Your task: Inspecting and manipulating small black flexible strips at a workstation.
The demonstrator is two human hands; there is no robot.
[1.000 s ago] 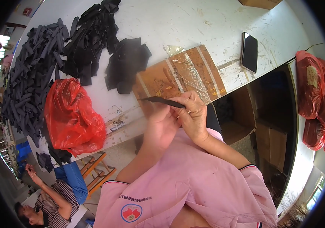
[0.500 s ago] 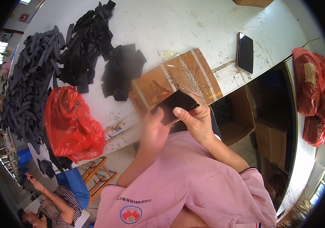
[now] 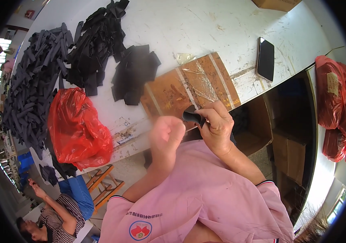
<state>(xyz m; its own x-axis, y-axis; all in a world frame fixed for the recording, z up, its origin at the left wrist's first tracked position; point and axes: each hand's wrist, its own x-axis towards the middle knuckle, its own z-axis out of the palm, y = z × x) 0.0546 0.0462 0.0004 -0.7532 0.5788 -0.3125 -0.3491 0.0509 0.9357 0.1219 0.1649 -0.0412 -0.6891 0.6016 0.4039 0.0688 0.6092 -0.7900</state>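
Note:
My right hand (image 3: 217, 123) is closed on a piece of black sheet material (image 3: 194, 115), which is bent into a curl between thumb and fingers. To the left of it, apart from the piece, is my left hand (image 3: 167, 135), slightly blurred, with its fingers curled in and no material showing in it. Both hands are over the near edge of a brown cardboard sheet (image 3: 171, 87) striped with tape. Flat black pieces (image 3: 134, 75) lie in a loose stack just left of the cardboard.
A heap of dark grey rolled pieces (image 3: 31, 89) and a pile of black strips (image 3: 96, 48) cover the white table's left side. In front sits a red plastic bag (image 3: 77, 127). A phone (image 3: 265, 58) lies to the right. More red bags (image 3: 333, 95) are far right; another person (image 3: 61, 214) sits lower left.
My left hand has let go of the black piece and moved slightly left, its fingers curling. The piece, spread flat between both hands before, is now curled in my right hand.

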